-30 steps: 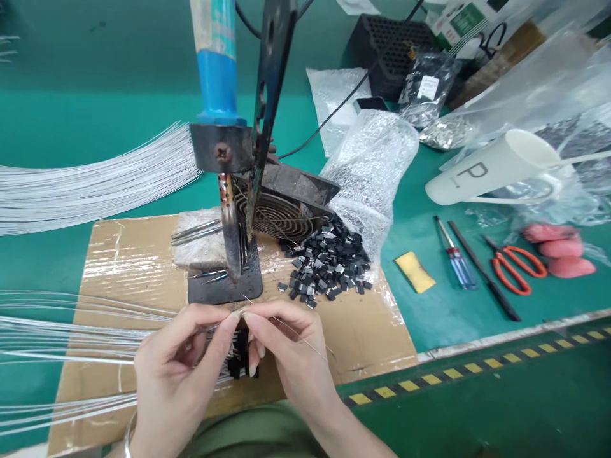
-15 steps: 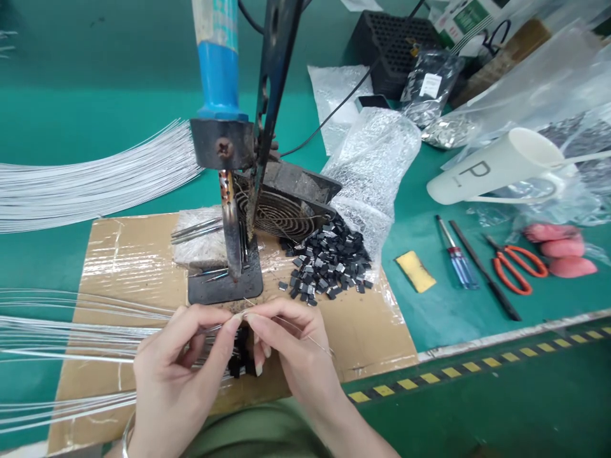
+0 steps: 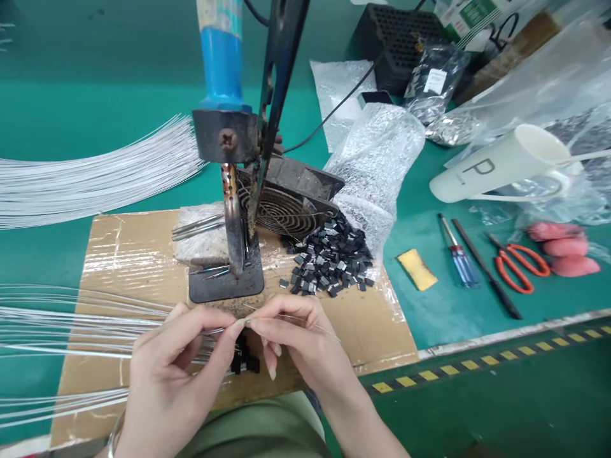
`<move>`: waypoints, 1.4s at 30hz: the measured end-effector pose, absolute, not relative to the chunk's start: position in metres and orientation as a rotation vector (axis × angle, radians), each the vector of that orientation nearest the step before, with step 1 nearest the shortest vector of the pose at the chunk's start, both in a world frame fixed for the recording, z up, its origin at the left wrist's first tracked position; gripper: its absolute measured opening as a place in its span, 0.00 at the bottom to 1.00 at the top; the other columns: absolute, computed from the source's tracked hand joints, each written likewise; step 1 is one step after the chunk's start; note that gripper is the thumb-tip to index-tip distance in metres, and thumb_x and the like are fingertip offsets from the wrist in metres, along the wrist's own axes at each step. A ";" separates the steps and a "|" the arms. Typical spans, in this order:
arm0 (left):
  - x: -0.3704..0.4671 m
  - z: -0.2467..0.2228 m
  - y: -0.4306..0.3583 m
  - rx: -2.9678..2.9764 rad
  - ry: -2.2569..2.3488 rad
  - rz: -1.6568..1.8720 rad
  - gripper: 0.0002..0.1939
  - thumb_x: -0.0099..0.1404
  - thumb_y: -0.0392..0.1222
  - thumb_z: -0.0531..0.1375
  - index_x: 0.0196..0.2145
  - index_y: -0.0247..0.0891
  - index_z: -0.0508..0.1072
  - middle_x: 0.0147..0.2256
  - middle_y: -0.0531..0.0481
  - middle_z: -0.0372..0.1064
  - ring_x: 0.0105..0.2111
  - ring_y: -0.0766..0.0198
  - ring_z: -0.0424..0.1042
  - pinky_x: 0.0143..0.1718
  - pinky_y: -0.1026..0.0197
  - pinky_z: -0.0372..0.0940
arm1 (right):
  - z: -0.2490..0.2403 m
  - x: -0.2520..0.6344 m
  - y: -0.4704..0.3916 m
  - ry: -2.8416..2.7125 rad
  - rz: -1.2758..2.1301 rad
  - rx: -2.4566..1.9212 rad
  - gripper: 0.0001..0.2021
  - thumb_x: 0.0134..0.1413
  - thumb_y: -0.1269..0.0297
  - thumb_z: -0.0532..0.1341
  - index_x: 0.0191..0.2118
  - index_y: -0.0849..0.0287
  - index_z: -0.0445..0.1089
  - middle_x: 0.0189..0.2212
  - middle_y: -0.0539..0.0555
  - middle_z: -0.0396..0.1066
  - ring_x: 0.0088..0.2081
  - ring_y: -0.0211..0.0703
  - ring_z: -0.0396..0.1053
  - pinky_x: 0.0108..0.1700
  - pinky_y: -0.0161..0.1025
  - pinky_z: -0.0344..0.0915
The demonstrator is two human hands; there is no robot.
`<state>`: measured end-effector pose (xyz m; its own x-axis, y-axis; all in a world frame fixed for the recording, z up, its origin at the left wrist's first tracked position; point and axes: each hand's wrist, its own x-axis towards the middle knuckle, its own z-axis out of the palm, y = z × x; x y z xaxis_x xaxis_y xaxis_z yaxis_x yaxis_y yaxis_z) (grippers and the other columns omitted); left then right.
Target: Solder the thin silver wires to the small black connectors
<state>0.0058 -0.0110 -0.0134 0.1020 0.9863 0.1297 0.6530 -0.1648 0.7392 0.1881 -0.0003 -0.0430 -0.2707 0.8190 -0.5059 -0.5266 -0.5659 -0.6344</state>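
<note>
My left hand (image 3: 184, 362) is closed in a pinch, thumb against forefinger, on the end of a thin white wire. Tip to tip with it, my right hand (image 3: 305, 334) pinches a fine metallic strand (image 3: 329, 331) that trails back over its fingers. What lies right between the fingertips is too small to make out. White wires (image 3: 105, 318) run in from the left and pass under my left hand. Several black connectors (image 3: 245, 356) show below the fingertips, partly hidden. A soldering iron (image 3: 232, 222) stands clamped tip-down just beyond my hands.
Behind the iron is a fan (image 3: 286, 203), with a heap of black connectors (image 3: 329, 254) beside it on the cardboard (image 3: 128, 254). A wire bundle (image 3: 95, 181) lies left. Rightward are a yellow sponge (image 3: 417, 270), screwdriver (image 3: 461, 254), orange-handled pliers (image 3: 520, 264) and white mug (image 3: 501, 165).
Both hands keep their pinch at nearly the same spot. My right hand has shifted slightly, and the fine strand lies a little differently. The whole view has moved slightly.
</note>
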 end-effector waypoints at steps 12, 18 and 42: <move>0.010 -0.028 -0.020 1.674 1.677 0.938 0.06 0.71 0.44 0.67 0.35 0.43 0.80 0.28 0.55 0.77 0.23 0.68 0.68 0.24 0.65 0.61 | -0.043 0.179 -0.009 -0.422 1.857 -0.992 0.09 0.53 0.57 0.78 0.32 0.56 0.87 0.20 0.46 0.74 0.15 0.31 0.67 0.17 0.29 0.66; 0.015 -0.030 -0.022 1.605 1.700 0.958 0.06 0.70 0.45 0.67 0.35 0.43 0.80 0.29 0.54 0.79 0.26 0.66 0.73 0.25 0.65 0.64 | -0.041 0.170 -0.012 -0.314 1.817 -0.952 0.08 0.52 0.58 0.78 0.31 0.55 0.86 0.20 0.46 0.72 0.15 0.30 0.66 0.16 0.27 0.65; 0.012 -0.022 -0.013 1.561 1.759 0.912 0.08 0.67 0.50 0.69 0.34 0.43 0.83 0.27 0.55 0.79 0.21 0.70 0.69 0.20 0.68 0.58 | -0.061 0.216 0.007 -1.720 0.318 -1.784 0.04 0.65 0.69 0.69 0.36 0.58 0.78 0.28 0.52 0.74 0.35 0.49 0.69 0.39 0.45 0.68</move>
